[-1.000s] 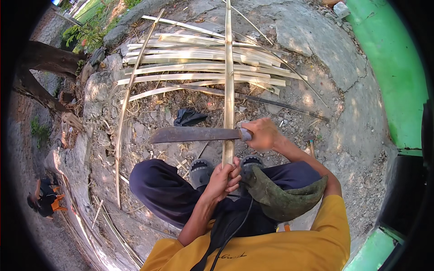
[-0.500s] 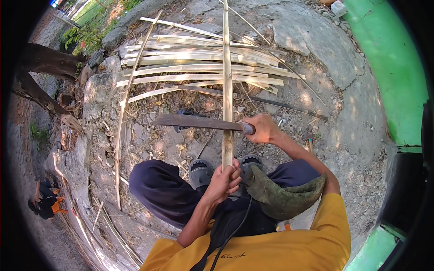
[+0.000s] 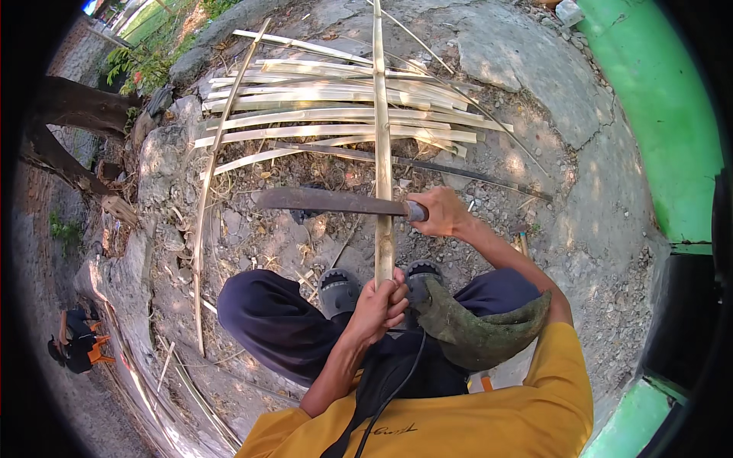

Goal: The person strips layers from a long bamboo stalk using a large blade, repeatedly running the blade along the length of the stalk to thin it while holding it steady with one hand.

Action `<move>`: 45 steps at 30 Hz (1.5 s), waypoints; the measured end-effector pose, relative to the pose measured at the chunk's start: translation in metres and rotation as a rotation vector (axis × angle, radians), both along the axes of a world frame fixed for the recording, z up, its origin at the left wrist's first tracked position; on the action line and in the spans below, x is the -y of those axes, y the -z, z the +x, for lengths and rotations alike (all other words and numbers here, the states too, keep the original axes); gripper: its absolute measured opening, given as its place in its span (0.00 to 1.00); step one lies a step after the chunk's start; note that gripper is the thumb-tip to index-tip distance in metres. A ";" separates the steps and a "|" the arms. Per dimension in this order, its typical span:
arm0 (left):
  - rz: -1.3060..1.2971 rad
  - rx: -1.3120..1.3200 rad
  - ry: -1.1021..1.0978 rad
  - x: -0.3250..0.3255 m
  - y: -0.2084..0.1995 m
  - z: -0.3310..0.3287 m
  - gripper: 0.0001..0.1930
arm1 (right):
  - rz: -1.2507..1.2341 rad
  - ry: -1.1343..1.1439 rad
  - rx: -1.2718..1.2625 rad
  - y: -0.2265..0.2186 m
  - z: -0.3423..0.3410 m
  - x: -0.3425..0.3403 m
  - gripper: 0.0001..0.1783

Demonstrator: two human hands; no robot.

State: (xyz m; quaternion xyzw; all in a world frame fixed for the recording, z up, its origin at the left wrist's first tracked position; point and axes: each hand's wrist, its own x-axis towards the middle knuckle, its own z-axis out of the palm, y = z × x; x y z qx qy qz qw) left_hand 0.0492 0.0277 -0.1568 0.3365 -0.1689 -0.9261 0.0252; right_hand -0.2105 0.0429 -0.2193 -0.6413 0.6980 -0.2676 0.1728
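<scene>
A long pale bamboo strip (image 3: 383, 164) stretches straight away from me, its near end closed in my left hand (image 3: 376, 309) between my knees. My right hand (image 3: 441, 212) grips the handle of a machete (image 3: 328, 201). The dark, broad blade points left and lies across the strip, a short way beyond my left hand. Whether the edge bites into the bamboo, I cannot tell. A dark green cloth pad (image 3: 485, 332) rests over my right thigh.
Beyond lies a pile of split bamboo strips (image 3: 305, 114) on rubbly ground. One long strip (image 3: 206, 198) lies to the left. A tool with a wooden handle (image 3: 524, 244) is at right, near a green wall (image 3: 657, 107). Tree trunks (image 3: 84, 107) and a seated person (image 3: 72, 340) are at far left.
The machete's blade has turned so that more of its flat face shows, and it has shifted slightly away from me. My left hand has stayed in place on the strip.
</scene>
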 end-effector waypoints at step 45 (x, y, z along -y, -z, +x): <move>-0.045 0.049 -0.001 -0.006 0.001 0.005 0.03 | -0.004 0.096 0.036 0.013 -0.020 0.034 0.07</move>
